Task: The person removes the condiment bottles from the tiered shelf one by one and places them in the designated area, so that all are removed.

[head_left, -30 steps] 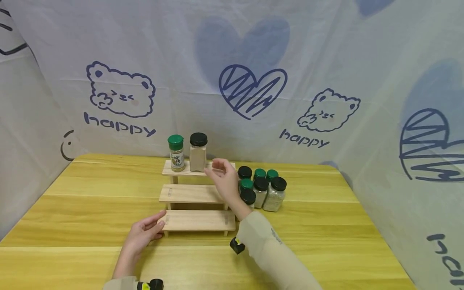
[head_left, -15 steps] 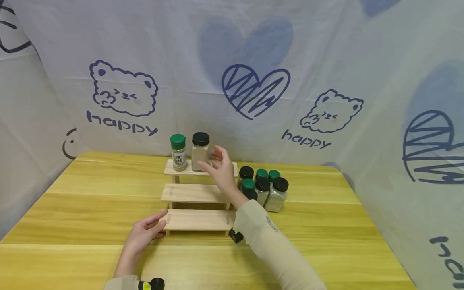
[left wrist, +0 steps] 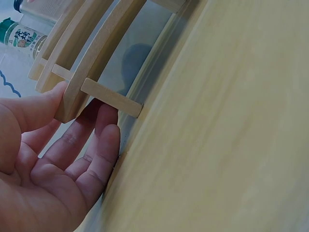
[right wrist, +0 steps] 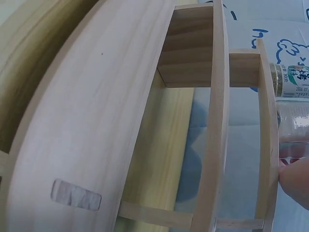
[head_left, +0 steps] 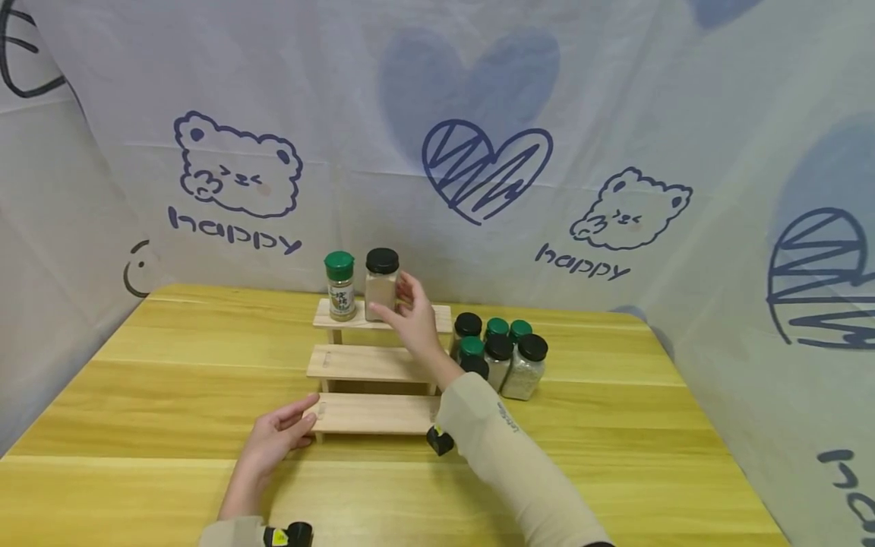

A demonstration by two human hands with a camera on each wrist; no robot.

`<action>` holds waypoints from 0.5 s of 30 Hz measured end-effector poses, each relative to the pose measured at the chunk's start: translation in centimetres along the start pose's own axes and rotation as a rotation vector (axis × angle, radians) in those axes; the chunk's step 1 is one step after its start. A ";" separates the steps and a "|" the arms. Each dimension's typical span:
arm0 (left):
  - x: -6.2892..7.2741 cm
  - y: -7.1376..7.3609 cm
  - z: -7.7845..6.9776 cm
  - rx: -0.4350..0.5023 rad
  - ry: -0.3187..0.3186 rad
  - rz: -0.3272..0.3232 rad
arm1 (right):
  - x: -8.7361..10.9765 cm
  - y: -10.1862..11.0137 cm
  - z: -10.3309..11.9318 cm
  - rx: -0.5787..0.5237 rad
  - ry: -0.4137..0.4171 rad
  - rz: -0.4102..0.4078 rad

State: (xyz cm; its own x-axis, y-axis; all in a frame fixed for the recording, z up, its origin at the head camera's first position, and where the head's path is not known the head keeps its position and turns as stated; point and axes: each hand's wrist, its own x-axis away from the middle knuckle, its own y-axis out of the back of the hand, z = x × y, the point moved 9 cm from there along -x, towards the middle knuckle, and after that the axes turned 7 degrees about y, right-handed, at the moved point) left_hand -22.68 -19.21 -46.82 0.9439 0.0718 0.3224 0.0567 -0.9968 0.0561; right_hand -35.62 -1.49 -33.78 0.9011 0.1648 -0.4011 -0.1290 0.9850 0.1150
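A three-tier wooden rack (head_left: 372, 414) stands on the table. My left hand (head_left: 270, 439) holds the left end of its lowest tier; in the left wrist view the thumb (left wrist: 41, 108) lies against the board's edge with fingers beneath. On the top tier stand a green-lidded seasoning bottle (head_left: 341, 292) with a printed label and, to its right, a black-lidded spice jar (head_left: 380, 292) of pale powder. My right hand (head_left: 418, 323) grips this jar, thumb across its front and fingers at its right side. The right wrist view shows only one fingertip beside the jar's base (right wrist: 292, 128).
Right of the rack, several jars with black and green lids stand close together, among them a black-lidded jar (head_left: 525, 372) with pale contents. The right forearm passes in front of the rack's right end. A printed cloth (head_left: 492, 251) hangs behind the table (head_left: 615, 456).
My right hand has moved in to the black-lidded jar, its thumb across the front and its fingers drawing up to the right side. My left hand stays at the rack's lowest tier.
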 end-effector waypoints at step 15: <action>0.0 0.0 -0.1 -0.002 0.000 -0.008 | -0.2 0.5 0.4 0.077 0.011 -0.019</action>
State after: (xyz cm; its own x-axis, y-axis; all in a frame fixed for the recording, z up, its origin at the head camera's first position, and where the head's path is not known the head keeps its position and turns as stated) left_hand -22.75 -19.19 -46.78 0.9433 0.0798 0.3221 0.0637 -0.9962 0.0602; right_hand -35.71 -1.04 -33.27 0.8984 0.1471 -0.4138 -0.0792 0.9811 0.1767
